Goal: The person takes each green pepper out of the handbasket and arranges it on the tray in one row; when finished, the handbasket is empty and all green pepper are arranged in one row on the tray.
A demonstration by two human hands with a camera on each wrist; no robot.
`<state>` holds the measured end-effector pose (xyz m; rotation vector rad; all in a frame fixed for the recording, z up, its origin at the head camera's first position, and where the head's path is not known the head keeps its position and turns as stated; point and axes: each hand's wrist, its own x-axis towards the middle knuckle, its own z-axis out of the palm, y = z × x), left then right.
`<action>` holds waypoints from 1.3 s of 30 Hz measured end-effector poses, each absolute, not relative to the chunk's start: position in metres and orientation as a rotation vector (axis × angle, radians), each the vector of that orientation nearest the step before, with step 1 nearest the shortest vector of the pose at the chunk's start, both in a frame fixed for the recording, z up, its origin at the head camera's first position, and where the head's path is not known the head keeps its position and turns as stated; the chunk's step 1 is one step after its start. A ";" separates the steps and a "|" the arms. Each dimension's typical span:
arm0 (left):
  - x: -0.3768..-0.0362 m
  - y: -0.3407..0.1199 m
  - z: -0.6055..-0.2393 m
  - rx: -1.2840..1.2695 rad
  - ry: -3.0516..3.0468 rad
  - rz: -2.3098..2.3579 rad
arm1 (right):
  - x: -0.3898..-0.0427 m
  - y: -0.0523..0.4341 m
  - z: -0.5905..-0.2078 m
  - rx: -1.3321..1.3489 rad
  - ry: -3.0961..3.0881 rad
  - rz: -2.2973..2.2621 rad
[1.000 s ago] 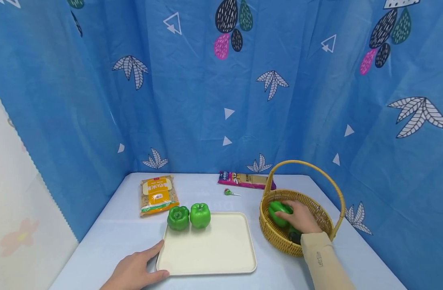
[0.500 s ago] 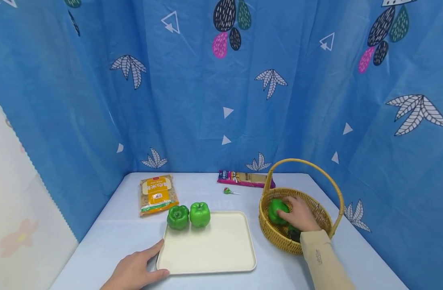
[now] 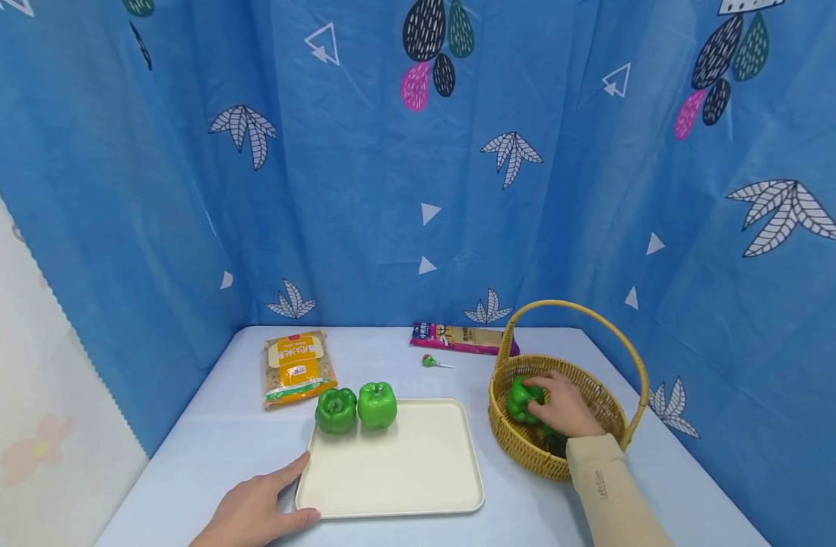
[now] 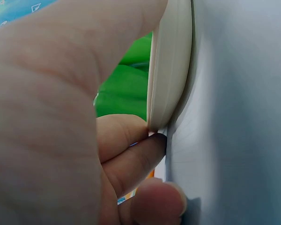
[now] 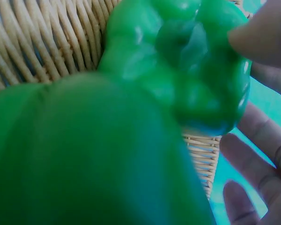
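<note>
My left hand [image 3: 254,505] is at the near left corner of a cream tray [image 3: 425,471], its thumb on the front edge and fingers against the left edge. In the left wrist view, fingertips [image 4: 140,152] meet the tray's rim. Two green bell peppers, one darker [image 3: 336,412] and one lighter [image 3: 377,406], sit at the tray's far left corner. Inside a wicker basket [image 3: 527,458], my right hand [image 3: 562,406] grips a green bell pepper [image 3: 520,401] with thumb and fingers. Nearer in the basket lies a dark green thing [image 3: 555,441], large and blurred in the right wrist view.
The basket's tall handle [image 3: 640,365] arches over the right forearm. Behind the tray lie a yellow-and-orange food packet [image 3: 298,368] at left, a lollipop [image 3: 430,361] and a long purple packet [image 3: 462,339]. A blue curtain [image 3: 384,190] borders the table.
The bell pepper in the basket has turned under my right hand, and the fingers have shifted on it. My left hand and the tray stay in place.
</note>
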<state>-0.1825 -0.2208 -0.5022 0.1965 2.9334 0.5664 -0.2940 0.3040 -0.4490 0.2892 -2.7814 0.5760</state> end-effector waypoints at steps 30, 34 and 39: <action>-0.181 -0.220 -0.499 0.194 2.929 0.577 | -0.294 0.300 -0.449 0.233 -2.832 0.751; -0.182 -0.220 -0.500 0.182 2.912 0.569 | -0.293 0.299 -0.448 0.212 -2.834 0.759; -0.182 -0.219 -0.499 0.167 2.890 0.572 | -0.292 0.298 -0.446 0.163 -2.822 0.797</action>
